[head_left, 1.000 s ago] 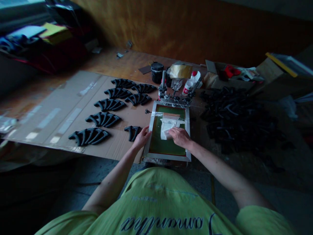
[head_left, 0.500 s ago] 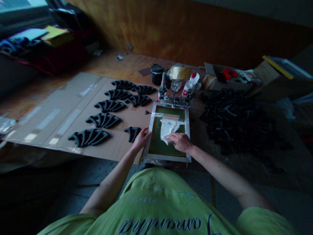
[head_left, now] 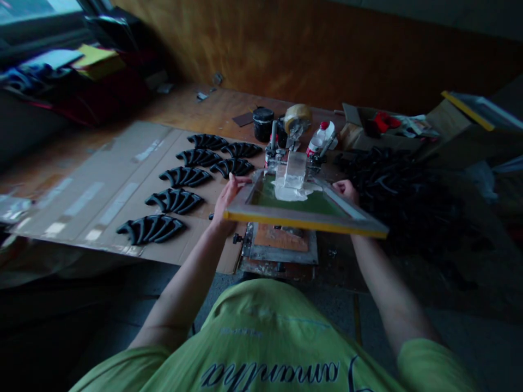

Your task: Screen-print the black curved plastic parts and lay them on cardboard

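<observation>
The left hand (head_left: 229,200) is grasping the left side of a screen frame (head_left: 306,222), its thumb standing up beside the rail and its fingers reaching over the edge, partly spread rather than clenched. The right hand (head_left: 346,189) is grasping the opposite rail, its visible fingers curling in over the edge; what its underside is doing cannot be told. Between both hands, the frame is tilting, its yellow near edge lifting clear of a base plate (head_left: 265,254) with a wooden panel (head_left: 281,239) on top. White paste (head_left: 296,194) is lying on the green mesh (head_left: 265,198), towards the far end, and a pale block (head_left: 296,167) is standing in it, neither hand touching it. Behind the frame, a metal clamp (head_left: 273,144) is rising from the surface (head_left: 175,111). Left of the left hand, fanned black pieces (head_left: 151,230) are resting on a cardboard sheet (head_left: 192,242); beyond the right hand, a dark heap (head_left: 388,179) is lying.
</observation>
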A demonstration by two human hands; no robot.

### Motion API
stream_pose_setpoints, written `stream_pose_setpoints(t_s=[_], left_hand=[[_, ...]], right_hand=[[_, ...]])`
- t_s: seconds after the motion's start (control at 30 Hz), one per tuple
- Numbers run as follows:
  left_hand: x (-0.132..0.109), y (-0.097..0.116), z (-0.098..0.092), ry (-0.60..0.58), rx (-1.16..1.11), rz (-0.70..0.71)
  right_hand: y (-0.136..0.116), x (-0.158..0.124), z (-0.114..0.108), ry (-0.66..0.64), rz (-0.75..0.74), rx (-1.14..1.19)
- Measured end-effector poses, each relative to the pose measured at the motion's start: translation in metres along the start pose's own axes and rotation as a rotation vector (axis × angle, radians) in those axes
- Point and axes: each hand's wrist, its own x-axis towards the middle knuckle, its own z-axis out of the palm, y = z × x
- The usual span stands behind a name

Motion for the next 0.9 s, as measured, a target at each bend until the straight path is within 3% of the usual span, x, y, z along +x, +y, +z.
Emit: stream_pose_setpoints(t_s=[0.13, 0.23, 0.27, 0.33, 0.43, 0.47, 0.53, 0.63, 0.73, 0.8, 0.9], left_hand=[[0.033, 0.033, 0.024, -0.029, -0.100, 0.112], [0.033, 0.030, 0.034, 0.012, -0.176, 0.154], [0.025, 0.021, 0.036, 0.041, -0.195, 0.148], [-0.003, -0.006, 0.038, 0.001, -0.167, -0.010], [-0.055, -0.057, 0.043, -0.335, 0.015, -0.562], [-0.070, -0.071, 0.045, -0.359, -0.002, -0.624], [-0.086, -0.092, 0.046, -0.305, -0.087, -0.666], [-0.077, -0.103, 0.030, -0.132, -0.124, -0.639], [-0.047, -0.109, -0.018, 0.032, 0.107, -0.535], [-0.030, -0.119, -0.062, 0.192, 0.364, -0.481], [-0.019, -0.143, -0.123, 0.245, 0.769, -0.451]], right_hand=[[-0.001, -0.057, 0.045, -0.236, -0.154, -0.074], [-0.021, -0.087, 0.072, -0.357, -0.294, -0.213], [-0.027, -0.092, 0.076, -0.379, -0.285, -0.250], [-0.041, -0.098, 0.076, -0.408, -0.202, -0.270], [-0.064, -0.114, 0.072, -0.352, -0.107, -0.189], [-0.073, -0.122, 0.072, -0.318, -0.134, -0.149], [-0.089, -0.141, 0.074, -0.286, -0.280, -0.058], [-0.093, -0.156, 0.077, -0.290, -0.513, 0.133], [-0.047, -0.140, 0.063, -0.142, -0.441, 0.267], [0.014, -0.120, 0.042, 0.055, -0.213, 0.247], [0.126, -0.099, -0.002, 0.359, 0.243, 0.086]])
